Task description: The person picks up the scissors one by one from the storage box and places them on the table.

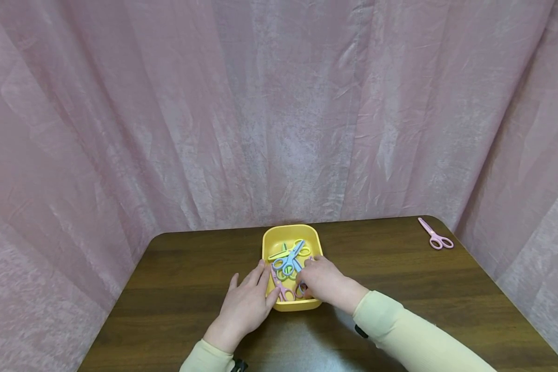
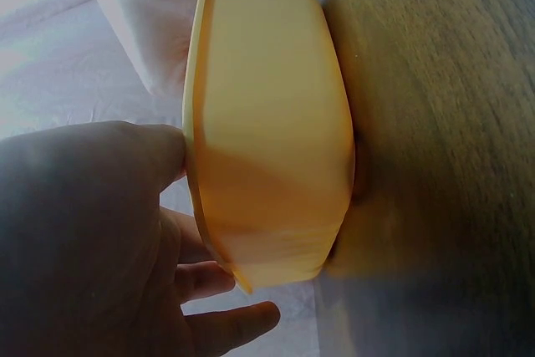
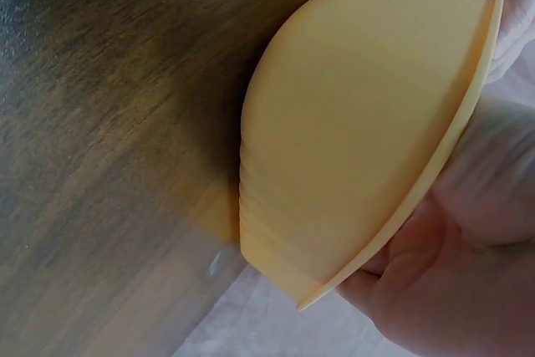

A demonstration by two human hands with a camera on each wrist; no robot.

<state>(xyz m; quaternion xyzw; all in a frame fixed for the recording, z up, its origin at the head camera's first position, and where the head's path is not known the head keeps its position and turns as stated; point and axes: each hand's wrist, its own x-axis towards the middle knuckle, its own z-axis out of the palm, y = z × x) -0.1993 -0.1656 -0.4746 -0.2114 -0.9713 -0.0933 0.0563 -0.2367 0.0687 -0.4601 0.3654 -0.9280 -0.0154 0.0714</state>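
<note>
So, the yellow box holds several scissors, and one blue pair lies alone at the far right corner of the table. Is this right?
Not quite: the lone pair is pink, not blue, as the head view shows. It does lie at the table's far right corner, and the yellow box does hold several scissors.
</note>
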